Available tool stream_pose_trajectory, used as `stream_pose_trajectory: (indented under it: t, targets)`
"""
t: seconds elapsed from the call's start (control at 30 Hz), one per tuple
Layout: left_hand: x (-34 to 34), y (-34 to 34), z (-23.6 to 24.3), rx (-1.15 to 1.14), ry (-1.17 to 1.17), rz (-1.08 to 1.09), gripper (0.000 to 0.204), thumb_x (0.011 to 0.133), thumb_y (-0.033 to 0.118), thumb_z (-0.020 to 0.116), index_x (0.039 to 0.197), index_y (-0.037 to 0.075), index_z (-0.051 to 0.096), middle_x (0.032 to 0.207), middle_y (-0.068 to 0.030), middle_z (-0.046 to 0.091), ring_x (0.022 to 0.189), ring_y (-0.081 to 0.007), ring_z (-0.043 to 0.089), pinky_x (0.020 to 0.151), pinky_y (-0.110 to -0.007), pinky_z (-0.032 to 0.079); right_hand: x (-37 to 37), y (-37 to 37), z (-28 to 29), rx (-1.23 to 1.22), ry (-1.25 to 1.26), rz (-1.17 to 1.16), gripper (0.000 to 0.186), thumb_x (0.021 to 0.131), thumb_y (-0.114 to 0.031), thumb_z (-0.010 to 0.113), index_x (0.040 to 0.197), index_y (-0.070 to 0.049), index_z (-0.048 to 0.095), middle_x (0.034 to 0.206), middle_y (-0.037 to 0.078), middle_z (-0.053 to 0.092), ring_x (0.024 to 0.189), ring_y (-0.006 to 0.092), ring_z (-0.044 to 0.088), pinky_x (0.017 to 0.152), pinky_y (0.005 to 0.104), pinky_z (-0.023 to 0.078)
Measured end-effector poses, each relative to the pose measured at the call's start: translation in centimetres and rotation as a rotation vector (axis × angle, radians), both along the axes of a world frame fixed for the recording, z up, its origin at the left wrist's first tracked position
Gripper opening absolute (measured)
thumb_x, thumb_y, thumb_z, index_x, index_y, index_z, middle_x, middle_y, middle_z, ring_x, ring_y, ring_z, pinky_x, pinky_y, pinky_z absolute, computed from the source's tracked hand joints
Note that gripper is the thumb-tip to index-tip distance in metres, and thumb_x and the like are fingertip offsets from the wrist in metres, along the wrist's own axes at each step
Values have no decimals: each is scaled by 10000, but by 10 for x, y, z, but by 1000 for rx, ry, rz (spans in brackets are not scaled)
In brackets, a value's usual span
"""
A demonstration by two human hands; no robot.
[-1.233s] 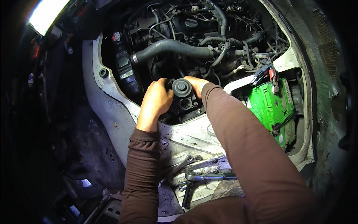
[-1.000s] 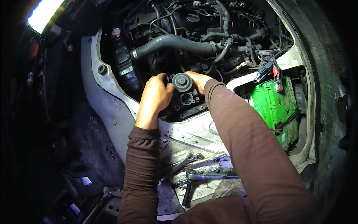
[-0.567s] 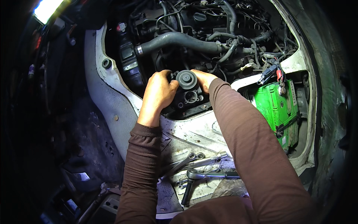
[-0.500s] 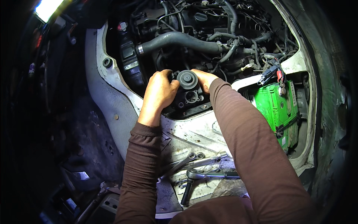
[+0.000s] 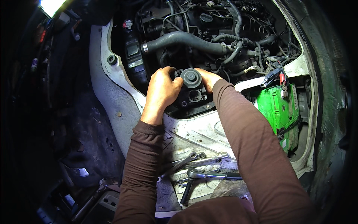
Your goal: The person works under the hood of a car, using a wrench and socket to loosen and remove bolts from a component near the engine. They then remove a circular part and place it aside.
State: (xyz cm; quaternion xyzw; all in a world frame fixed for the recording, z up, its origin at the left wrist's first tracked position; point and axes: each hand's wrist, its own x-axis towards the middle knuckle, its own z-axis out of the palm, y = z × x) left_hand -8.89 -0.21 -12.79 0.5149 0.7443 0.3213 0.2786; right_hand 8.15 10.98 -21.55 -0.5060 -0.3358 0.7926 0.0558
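Note:
Both hands are at a dark metal engine housing (image 5: 194, 95) with a round, disc-shaped cap or pulley (image 5: 191, 77) on top and a round hole in its near face. My left hand (image 5: 163, 89) grips the housing's left side, fingers curled and thumb pressed beside the disc. Around the right side reaches my right hand (image 5: 207, 79), whose fingers are mostly hidden behind the part. The housing is at the near edge of the engine bay, above a dark metal lip. Whether it is loose or fixed, I cannot tell.
A thick black hose (image 5: 182, 40) crosses the bay behind my hands. To the right sits a green battery (image 5: 278, 112) with cables. On the white panel (image 5: 190, 130) nearer me lie a ratchet (image 5: 194, 173) and several wrenches (image 5: 188, 159). A lamp (image 5: 52, 6) shines at upper left.
The view has shifted slightly, moving the engine bay a little to the right in the picture. My hands stay on the housing, with the left thumb moved slightly.

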Motion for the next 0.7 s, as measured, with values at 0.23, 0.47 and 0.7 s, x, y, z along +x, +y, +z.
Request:
stream_pose_trajectory:
  t: [0.23, 0.47, 0.7]
  targets:
    - [4, 8, 2, 4, 38, 92, 472, 860, 193, 663, 1237, -86, 711, 1008, -286, 767, 943, -336, 780, 870, -397, 591, -4, 12, -1, -127, 55, -123, 224, 971, -265, 664, 1058, -81, 756, 966, 87, 781, 782, 183, 756, 664, 358, 641]
    - [-4, 4, 1, 18, -92, 178, 480, 857, 181, 669, 1261, -79, 688, 960, -227, 765, 853, -293, 750, 829, -371, 583, -14, -8, 51, 74, -31, -160, 264, 966, -294, 654, 1069, -68, 746, 981, 100, 773, 792, 197, 746, 686, 367, 626]
    - [-5, 8, 3, -57, -83, 207, 489, 858, 143, 667, 1305, -57, 653, 1131, -282, 740, 1073, -377, 729, 971, -420, 557, -9, 18, -8, 11, -91, -91, 254, 1028, -272, 553, 1083, -67, 690, 938, 99, 717, 714, 205, 686, 612, 381, 566]
